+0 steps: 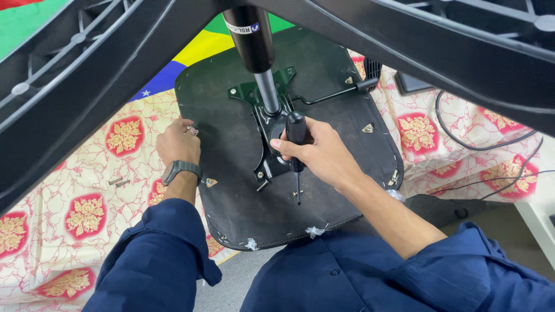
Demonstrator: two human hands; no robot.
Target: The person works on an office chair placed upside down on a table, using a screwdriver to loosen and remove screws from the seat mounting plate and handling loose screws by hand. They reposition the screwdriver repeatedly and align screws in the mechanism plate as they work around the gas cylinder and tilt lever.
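Observation:
An upturned office chair seat (231, 185), black underside up, lies on a patterned cloth. A metal mounting plate (267, 138) with a gas cylinder (257, 58) stands at its middle. My right hand (321, 153) is shut on a black-handled screwdriver (296, 150), held upright with its tip on a screw near the seat's front. My left hand (178, 141), with a dark watch (180, 169) on the wrist, rests on the seat's left edge with fingers curled; whether it holds anything is hidden.
Black chair base legs (69, 98) arch overhead across the top. Two loose screws (118, 182) lie on the cloth (87, 214) at the left. Black cables (480, 144) trail over the cloth at the right. A lever (341, 92) sticks out from the plate.

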